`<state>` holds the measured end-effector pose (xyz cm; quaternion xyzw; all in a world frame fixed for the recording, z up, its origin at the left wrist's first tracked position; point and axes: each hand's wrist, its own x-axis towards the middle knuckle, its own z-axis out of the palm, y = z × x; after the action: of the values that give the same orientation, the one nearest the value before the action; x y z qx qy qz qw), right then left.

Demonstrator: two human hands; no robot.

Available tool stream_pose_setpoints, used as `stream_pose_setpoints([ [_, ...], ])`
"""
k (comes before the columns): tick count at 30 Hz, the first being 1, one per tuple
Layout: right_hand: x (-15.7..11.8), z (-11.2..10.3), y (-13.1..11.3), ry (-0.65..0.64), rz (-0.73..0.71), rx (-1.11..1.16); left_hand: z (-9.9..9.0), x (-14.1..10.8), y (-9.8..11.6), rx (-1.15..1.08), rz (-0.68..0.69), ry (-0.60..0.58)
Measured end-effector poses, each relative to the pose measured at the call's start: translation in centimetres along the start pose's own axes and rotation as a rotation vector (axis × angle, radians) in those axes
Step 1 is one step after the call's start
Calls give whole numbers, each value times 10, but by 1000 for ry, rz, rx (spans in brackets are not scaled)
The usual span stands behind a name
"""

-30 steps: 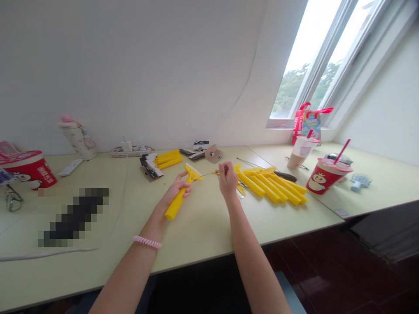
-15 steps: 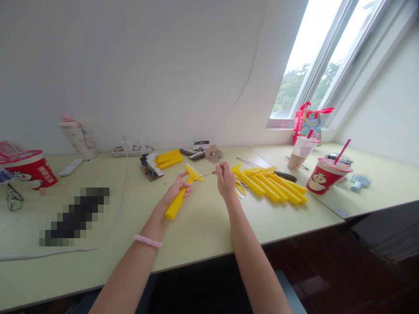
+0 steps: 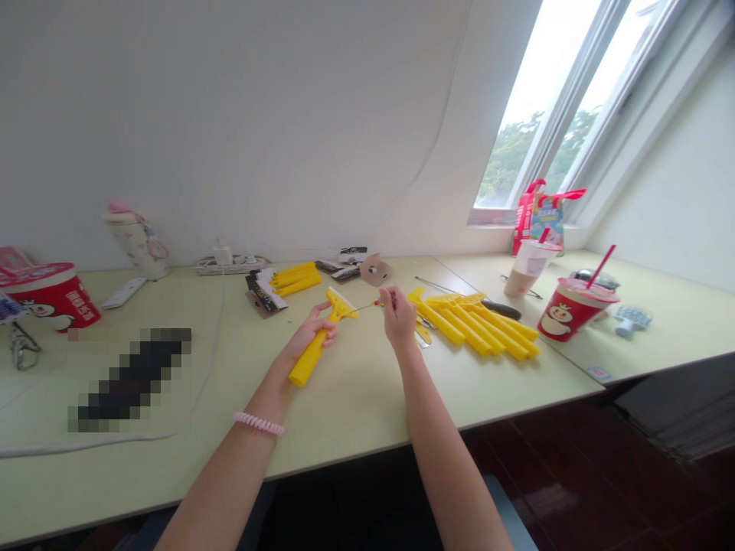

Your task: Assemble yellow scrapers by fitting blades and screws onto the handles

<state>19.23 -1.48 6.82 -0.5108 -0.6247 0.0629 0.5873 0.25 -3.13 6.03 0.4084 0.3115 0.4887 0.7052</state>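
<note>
Screwdriver handle mostly hidden in right hand. Red cup cut by left picture edge. Dark object, desk's left end: pixelated.

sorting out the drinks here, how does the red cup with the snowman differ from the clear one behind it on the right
The red cup has opaque printed walls, while the clear cup shows a brownish drink through its side.
The red cup looks wide and squat; the clear cup looks narrower.
The red cup stands nearer the camera, the clear cup farther back.
Both have a straw and stand on the table.
</note>
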Motion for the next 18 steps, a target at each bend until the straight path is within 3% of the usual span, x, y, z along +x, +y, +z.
stream_pose_setpoints([
  [8,2,-1,-2,78,-159,68,-4,3,-2,31,-3,5],
  [13,0,0,0,121,-63,14,-1,0,-1,50,-3,10],
  [18,0,2,1,55,-41,-19,4,-2,2,70,-13,26],
])
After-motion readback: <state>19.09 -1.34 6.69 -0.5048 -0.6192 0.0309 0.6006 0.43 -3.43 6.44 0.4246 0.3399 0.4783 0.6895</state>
